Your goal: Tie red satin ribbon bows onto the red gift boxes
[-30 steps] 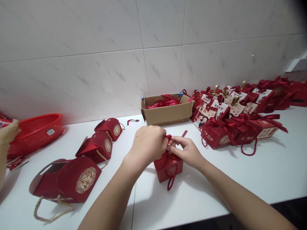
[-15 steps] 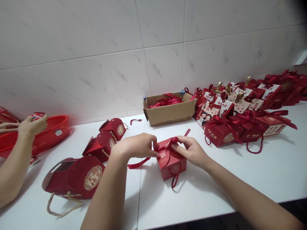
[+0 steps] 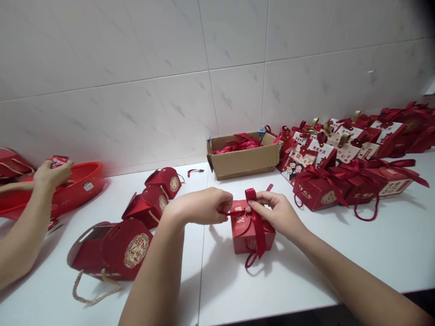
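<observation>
A small red gift box (image 3: pixel 240 227) with pale lettering stands on the white table in front of me, a twisted red cord handle (image 3: pixel 251 260) hanging at its front. Dark red ribbon (image 3: pixel 260 231) lies across its top, with one loop upright and one tail draped down the front. At the box's left edge my left hand (image 3: pixel 207 207) is closed, pinching a stretch of the ribbon pulled to the left. My right hand (image 3: pixel 272 207) pinches the ribbon by the loop at the top of the box. The knot is partly hidden by my right fingers.
Behind the box stands a cardboard box (image 3: pixel 244 164) of red ribbons. Finished-looking red boxes with bows (image 3: pixel 321 190) and several printed bags fill the right. Open red boxes (image 3: pixel 112 249) stand at left. Another person's hand (image 3: pixel 50 174) holds a red packet over a red basket (image 3: pixel 91 174).
My left hand has pulled the ribbon leftward off the box top. The loop now stands up and a tail hangs down the front. The box has turned slightly.
</observation>
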The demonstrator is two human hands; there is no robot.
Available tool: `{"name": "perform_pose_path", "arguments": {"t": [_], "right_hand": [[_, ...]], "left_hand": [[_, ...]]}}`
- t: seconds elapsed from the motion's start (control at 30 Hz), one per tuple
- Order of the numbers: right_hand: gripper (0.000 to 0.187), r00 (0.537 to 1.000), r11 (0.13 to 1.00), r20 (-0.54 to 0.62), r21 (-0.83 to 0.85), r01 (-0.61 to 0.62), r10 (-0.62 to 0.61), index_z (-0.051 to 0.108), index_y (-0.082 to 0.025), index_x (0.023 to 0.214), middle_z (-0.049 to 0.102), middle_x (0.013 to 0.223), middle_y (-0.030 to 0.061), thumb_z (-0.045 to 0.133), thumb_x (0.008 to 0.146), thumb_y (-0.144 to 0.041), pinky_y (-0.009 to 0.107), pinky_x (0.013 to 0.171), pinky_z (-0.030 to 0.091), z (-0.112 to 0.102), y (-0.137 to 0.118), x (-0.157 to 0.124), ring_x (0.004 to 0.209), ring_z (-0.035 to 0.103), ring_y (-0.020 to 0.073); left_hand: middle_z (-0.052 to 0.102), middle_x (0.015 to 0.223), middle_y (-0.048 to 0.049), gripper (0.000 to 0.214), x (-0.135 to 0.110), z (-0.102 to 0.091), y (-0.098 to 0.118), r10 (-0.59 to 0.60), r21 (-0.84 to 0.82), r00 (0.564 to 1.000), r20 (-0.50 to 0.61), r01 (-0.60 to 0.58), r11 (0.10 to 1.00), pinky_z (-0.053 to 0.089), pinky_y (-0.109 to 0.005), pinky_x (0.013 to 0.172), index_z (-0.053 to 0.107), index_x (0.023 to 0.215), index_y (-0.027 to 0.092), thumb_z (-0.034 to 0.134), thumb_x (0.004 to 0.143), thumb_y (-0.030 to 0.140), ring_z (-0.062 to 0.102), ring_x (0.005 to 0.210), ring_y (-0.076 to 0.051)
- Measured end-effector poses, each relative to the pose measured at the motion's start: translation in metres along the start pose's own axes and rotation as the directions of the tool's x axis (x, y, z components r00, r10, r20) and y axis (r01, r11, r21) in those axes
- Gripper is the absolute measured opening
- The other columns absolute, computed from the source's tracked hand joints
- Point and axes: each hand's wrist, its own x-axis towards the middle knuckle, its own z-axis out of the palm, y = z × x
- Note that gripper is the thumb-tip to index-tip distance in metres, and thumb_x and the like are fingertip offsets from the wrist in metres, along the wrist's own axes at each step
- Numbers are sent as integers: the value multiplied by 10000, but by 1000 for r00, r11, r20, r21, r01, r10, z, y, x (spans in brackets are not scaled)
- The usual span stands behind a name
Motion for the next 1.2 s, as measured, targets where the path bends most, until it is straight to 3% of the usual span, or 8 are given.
{"name": "perform_pose_path", "arguments": {"t": [0.23, 0.4, 0.5, 0.6, 0.77, 0.9, 1.03, 1.2], "right_hand": [[201, 999, 988, 0, -148, 50, -51, 699, -197, 812, 708, 842, 40, 521, 811, -292, 300, 681, 473, 2, -4, -1, 799, 630, 213], [145, 964, 908, 108, -325, 265, -242, 608, -186, 650, 623, 701, 26, 514, 760, -170, 265, 577, 419, 2, 1, -1, 644, 552, 161], [173, 960, 897, 144, -346, 276, -240, 569, -174, 614, 582, 664, 23, 517, 778, -188, 263, 563, 401, 1, 1, -1, 614, 518, 149], [229, 970, 927, 151, -299, 228, -190, 589, -170, 662, 594, 696, 33, 478, 843, -255, 276, 592, 413, 2, 1, -2, 651, 533, 161], [154, 988, 988, 119, -104, 116, -103, 579, -179, 816, 638, 800, 40, 502, 859, -306, 289, 680, 466, 4, 3, -2, 759, 602, 181], [154, 989, 995, 117, 32, 90, -93, 449, -218, 966, 624, 785, 4, 530, 856, -290, 266, 635, 471, 6, 4, -3, 729, 609, 157], [228, 991, 997, 112, 30, 65, -68, 371, -234, 1004, 602, 716, -25, 536, 855, -282, 244, 577, 442, 6, 5, -2, 673, 592, 144], [224, 990, 990, 27, -34, 139, -139, 384, -225, 897, 508, 669, -58, 589, 818, -271, 247, 634, 432, 6, 11, 0, 671, 563, 123]], "left_hand": [[585, 790, -10, 165, -17, -2, 28, 156, -3, 949, -275, -163, 987, 384, -236, 590, 599, 788, 198, 439, 806, 161, 523, 671, -118], [540, 885, -33, 231, 5, 7, 37, 227, -21, 886, -404, -258, 966, 413, -236, 628, 624, 878, 204, 416, 821, 124, 523, 691, -111], [539, 905, -34, 227, 21, 12, 30, 237, -15, 860, -451, -272, 962, 416, -238, 633, 618, 869, 198, 414, 810, 120, 521, 706, -115], [559, 909, -33, 245, 32, 15, 22, 215, 26, 858, -466, -230, 973, 412, -263, 673, 606, 882, 201, 421, 768, 88, 522, 767, -143], [529, 996, -67, 293, 23, 10, 18, 103, 116, 744, -660, -35, 993, 395, -331, 802, 497, 944, 174, 402, 701, 40, 442, 963, -208], [559, 915, -47, 107, 10, 2, 15, 32, -5, 840, -541, -41, 999, 413, -322, 739, 495, 862, 188, 428, 779, 199, 488, 868, -196], [626, 894, -44, 314, 14, 2, 8, 41, -155, 950, -309, -93, 984, 414, -284, 638, 562, 861, 185, 434, 825, 470, 560, 768, -180], [603, 737, -10, 188, 28, 6, 1, 153, -177, 929, -338, -222, 959, 392, -253, 594, 519, 727, 175, 495, 806, 344, 550, 687, -145]]}}
